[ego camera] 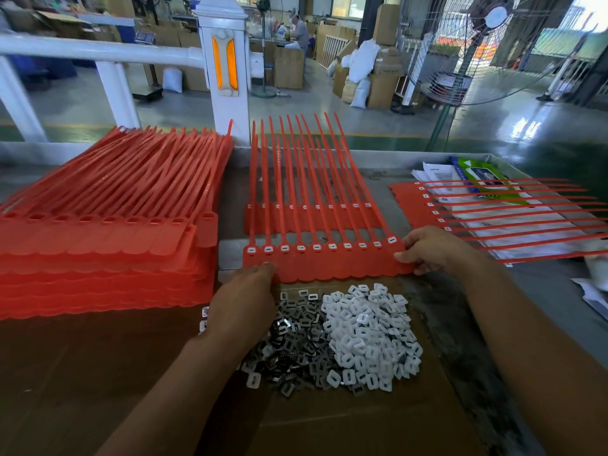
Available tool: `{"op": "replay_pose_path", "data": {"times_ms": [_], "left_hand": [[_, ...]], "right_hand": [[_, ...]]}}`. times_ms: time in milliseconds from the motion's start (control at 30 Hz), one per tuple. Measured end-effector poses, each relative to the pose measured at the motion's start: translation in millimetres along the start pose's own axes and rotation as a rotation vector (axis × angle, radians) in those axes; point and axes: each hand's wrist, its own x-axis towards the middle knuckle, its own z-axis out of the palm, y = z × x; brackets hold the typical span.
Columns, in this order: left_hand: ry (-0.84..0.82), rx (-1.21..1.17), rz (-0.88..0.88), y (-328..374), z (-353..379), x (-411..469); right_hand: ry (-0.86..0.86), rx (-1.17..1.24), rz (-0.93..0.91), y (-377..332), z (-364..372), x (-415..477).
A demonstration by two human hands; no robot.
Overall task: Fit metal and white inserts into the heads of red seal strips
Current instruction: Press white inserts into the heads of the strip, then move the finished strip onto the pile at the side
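Note:
A row of joined red seal strips [324,261] lies in front of me, and each head holds a white insert. My left hand [243,297] holds the row's left lower corner. My right hand [431,250] pinches its right end, thumb on top. Below the row are a heap of metal inserts [292,340] and a heap of white inserts [371,334] on brown cardboard [329,422]. A second filled row [312,215] lies just behind the first.
A tall stack of red seal strips [98,245] with open heads fills the left. Another filled row [493,212] lies sideways at the right over papers and a green packet [477,176]. A white railing post [227,67] and a standing fan [473,51] are beyond the table edge.

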Motion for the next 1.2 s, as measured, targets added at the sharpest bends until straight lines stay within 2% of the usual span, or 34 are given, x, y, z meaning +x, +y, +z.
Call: {"op": "replay_pose_path", "data": {"times_ms": [167, 400, 900, 1067, 1133, 1200], "left_hand": [[0.020, -0.037, 0.018, 0, 3, -2], [0.037, -0.116, 0.036, 0, 4, -4], [0.041, -0.065, 0.067, -4, 10, -1], [0.042, -0.052, 0.083, -6, 10, 0], [0.038, -0.056, 0.084, -6, 9, 0], [0.037, -0.058, 0.084, -6, 9, -1]], "right_hand": [[0.010, 0.115, -0.047, 1, 2, -3], [0.119, 0.147, -0.092, -3, 7, 5], [0.205, 0.254, -0.039, -29, 20, 37], [0.423, 0.291, -0.091, -33, 30, 50], [0.505, 0.194, -0.141, -29, 35, 52], [0.533, -0.009, -0.207, -24, 38, 53]]}}
